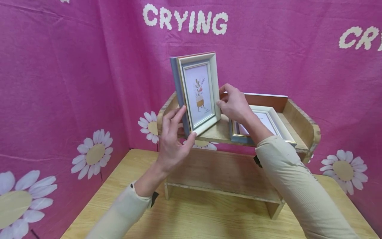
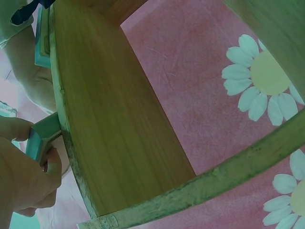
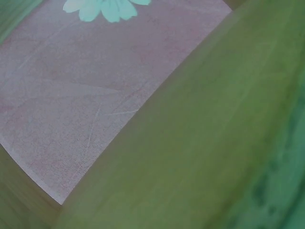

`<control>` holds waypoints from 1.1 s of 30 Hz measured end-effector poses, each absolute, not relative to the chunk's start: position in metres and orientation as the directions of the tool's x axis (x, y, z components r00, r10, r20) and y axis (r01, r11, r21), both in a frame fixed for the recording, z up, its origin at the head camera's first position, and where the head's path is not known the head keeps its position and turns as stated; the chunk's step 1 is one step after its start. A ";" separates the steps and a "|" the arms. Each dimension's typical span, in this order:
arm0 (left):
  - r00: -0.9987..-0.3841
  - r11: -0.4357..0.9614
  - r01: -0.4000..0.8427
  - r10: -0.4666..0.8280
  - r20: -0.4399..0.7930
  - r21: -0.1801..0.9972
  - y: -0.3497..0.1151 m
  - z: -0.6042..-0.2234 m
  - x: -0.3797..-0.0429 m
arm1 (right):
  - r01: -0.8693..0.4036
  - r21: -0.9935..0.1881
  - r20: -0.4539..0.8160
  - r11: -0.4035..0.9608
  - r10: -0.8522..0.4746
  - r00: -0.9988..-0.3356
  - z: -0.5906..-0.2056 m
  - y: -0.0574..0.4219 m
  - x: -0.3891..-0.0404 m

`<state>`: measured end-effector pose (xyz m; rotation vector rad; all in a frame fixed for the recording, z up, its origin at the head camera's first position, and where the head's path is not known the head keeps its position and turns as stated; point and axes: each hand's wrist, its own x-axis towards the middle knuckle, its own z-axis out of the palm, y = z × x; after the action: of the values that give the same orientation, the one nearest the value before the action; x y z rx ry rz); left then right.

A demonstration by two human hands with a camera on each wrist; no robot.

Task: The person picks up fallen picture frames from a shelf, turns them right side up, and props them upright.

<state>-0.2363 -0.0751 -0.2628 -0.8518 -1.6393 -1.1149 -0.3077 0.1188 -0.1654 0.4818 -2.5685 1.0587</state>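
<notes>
A white picture frame (image 1: 212, 84) with a gold line and blue-grey sides stands upright on the left of a small wooden shelf's top board, tilted slightly back. Its print shows a potted plant. My left hand (image 1: 173, 141) grips the lower left corner, fingers along the side and thumb at the bottom edge. In the left wrist view that hand (image 2: 26, 171) pinches the frame's corner (image 2: 34, 143). The right edge is held by my right hand (image 1: 235, 103), its fingertips partly hidden behind the frame. The right wrist view shows no hand.
A second picture frame (image 1: 285, 127) lies face up on the shelf's right side, partly behind my right forearm. The wooden shelf (image 1: 301, 121) has raised side walls and a lower board (image 1: 221, 172). It stands on a wooden table (image 1: 119, 186) before a pink flowered cloth (image 1: 268, 59).
</notes>
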 end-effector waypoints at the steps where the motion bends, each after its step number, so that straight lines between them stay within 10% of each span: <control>1: -0.312 0.343 0.896 0.038 0.949 0.281 -0.075 -0.263 -0.236 | -0.424 -0.613 0.415 0.667 -0.185 -0.891 -0.166 0.119 -0.308; 26: -0.304 0.419 0.869 0.034 0.952 0.262 -0.069 -0.265 -0.236 | -0.411 -0.682 0.360 0.605 -0.212 -0.909 -0.163 0.125 -0.305; 33: -0.327 0.434 0.852 0.002 0.945 0.294 -0.068 -0.266 -0.236 | -0.535 -0.606 0.561 0.589 -0.160 -0.812 -0.145 0.120 -0.284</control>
<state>-0.2358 -0.0684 -0.2660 -0.7513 -1.6760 -1.0506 -0.2845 0.1202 -0.1447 0.5555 -2.3672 1.1166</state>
